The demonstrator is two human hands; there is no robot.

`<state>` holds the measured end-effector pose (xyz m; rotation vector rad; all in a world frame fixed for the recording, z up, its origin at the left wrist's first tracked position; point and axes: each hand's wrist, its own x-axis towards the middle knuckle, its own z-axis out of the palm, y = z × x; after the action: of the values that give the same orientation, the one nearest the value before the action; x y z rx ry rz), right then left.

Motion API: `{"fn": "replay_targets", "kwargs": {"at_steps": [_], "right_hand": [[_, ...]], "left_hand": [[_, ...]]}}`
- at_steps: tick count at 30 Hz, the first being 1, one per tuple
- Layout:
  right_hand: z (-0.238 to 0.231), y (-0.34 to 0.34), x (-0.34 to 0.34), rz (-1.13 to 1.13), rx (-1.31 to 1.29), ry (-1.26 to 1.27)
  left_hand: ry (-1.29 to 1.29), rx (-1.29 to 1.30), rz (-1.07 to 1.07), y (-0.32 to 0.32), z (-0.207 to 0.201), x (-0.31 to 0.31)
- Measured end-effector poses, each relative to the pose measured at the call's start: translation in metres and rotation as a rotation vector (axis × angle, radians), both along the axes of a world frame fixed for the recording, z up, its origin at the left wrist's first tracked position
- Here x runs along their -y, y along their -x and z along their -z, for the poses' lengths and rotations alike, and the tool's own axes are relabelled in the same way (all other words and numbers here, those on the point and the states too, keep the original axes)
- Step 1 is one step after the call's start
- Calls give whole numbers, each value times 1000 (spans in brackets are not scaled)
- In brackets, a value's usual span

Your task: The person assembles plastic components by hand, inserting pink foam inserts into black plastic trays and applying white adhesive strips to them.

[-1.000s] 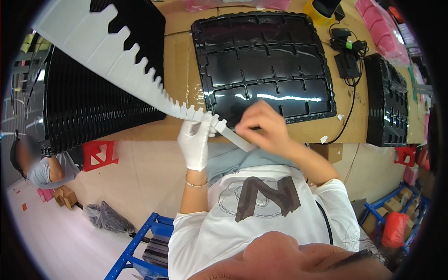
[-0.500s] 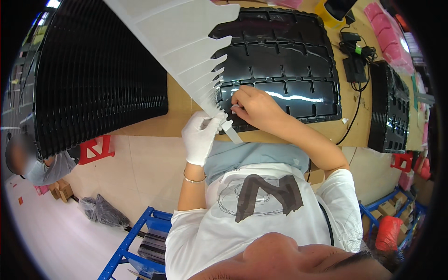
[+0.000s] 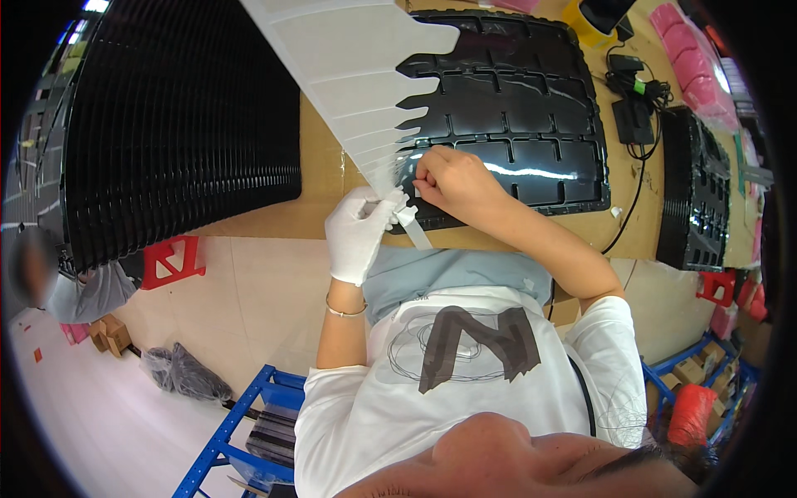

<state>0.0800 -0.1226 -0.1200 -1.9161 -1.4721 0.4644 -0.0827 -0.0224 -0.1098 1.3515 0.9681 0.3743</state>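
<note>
My left hand (image 3: pixel 355 232), in a white glove, pinches a long white strip (image 3: pixel 344 79) near its lower end. The strip fans upward past the top of the view, with pointed tabs along its right edge and crosswise lines on its face. A short tail (image 3: pixel 415 232) of it hangs below the glove. Just to the right, my bare right hand (image 3: pixel 457 183) is closed, thumb against fingers; whatever lies between the fingertips is too small to make out. Beneath it lies a shiny black plastic tray (image 3: pixel 531 124) with moulded ridges, partly covered by the strip.
At left stands a tall stack of black trays (image 3: pixel 183 124); a smaller stack (image 3: pixel 693 191) is at right. Black adapters and cables (image 3: pixel 635 120), a yellow holder (image 3: pixel 594 21) and pink packaging (image 3: pixel 693 62) lie along the far right. Another person (image 3: pixel 87 290) is at the far left.
The strip has swung to the right and its tabs cover more of the tray. My right hand has risen slightly, and the small white piece seen at its fingertips no longer shows clearly.
</note>
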Motion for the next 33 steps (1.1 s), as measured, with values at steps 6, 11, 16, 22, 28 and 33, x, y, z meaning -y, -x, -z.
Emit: {"fn": "replay_targets", "kwargs": {"at_steps": [6, 11, 16, 22, 28, 33], "right_hand": [[1, -1, 7, -84, 106, -99], [-2, -6, 24, -153, -244, -195], [-15, 15, 26, 148, -1353, -271], [-15, 38, 21, 298, -637, -256], [-35, -20, -16, -28, -243, -482], [-8, -143, -119, 103, -6, -275]], "left_hand": [[12, 28, -19, -1, 4, 0], [24, -1, 6, -5, -3, -4], [87, 155, -153, -7, -8, 6], [125, 284, -219, -17, -11, 12], [51, 305, -296, -12, 9, -6], [37, 239, -188, -22, -10, -4]]}}
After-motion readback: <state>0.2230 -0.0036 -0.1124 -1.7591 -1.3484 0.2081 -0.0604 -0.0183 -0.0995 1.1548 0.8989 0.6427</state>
